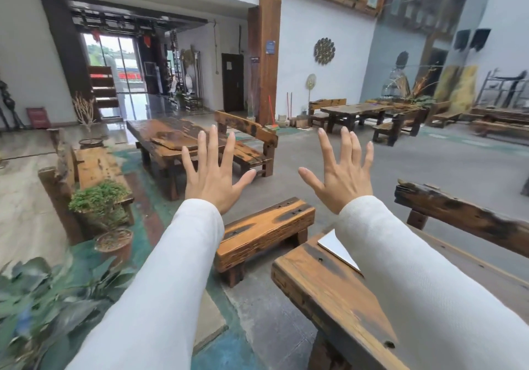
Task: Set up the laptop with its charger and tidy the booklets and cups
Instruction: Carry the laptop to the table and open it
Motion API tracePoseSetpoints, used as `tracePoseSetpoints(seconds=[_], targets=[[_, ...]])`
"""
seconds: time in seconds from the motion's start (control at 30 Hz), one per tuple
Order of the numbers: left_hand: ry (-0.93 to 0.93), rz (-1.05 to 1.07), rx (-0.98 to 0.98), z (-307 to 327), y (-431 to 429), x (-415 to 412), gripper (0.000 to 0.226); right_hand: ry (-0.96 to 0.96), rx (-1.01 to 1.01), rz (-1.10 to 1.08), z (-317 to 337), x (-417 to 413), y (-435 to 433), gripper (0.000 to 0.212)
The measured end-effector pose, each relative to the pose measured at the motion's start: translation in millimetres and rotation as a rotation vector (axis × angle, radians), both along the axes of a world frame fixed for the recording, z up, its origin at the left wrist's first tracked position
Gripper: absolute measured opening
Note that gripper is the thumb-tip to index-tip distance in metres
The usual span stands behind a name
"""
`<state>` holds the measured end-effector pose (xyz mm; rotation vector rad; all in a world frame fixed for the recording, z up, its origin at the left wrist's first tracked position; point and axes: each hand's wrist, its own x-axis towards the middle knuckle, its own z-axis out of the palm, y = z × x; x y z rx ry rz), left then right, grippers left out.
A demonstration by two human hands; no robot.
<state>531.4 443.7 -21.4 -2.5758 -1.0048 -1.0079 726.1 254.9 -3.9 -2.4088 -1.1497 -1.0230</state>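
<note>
Your sleeves: the left sleeve (160, 283) and right sleeve (415, 283), both white, reach forward from the bottom edge.
Near table: a worn wooden table (323, 289) lies under your right forearm.
Booklet: a white booklet (333, 245) lies on that table, below and behind your right hand (only one pointed corner shows; your right sleeve covers the rest).
Leafy plant: a large-leaved plant (43, 298) sits well to the left of your left forearm, blurred.
Your left hand: the left hand (213, 179) is raised with its back to you, fingers spread wide, holding nothing.
Your right hand: the right hand (342, 177) is raised the same way, fingers fanned out and empty, apart from the left.
Small bench: a short wooden bench (266, 226) stands on the floor, showing between your wrists and just below them.
Bench back: a dark, rough bench back (458, 215) runs to the right of your right wrist.
Potted shrub: a small green shrub (100, 197) in a pot stands left of your left wrist.
Long table: a glossy slab table (163, 134) stands beyond your left fingertips.
Far table: another wooden table (355, 109) with benches stands beyond your right fingertips.
Doorway: a bright glass entrance (114, 63) lies far off, up and left of your left hand.
</note>
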Motion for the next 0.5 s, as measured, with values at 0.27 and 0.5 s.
tracePoseSetpoints(seconds=[0.27, 0.5], targets=[[0.025, -0.089, -0.012, -11.1, 23.8, 88.6, 0.086, 0.017, -0.021, -0.095, -16.1, 70.9, 4.3, 0.084], [0.046, -0.131, -0.006, -17.4, 38.9, 183.7, 0.086, 0.059, 0.003, -0.164, -21.1, 155.1, 12.1, 0.085]])
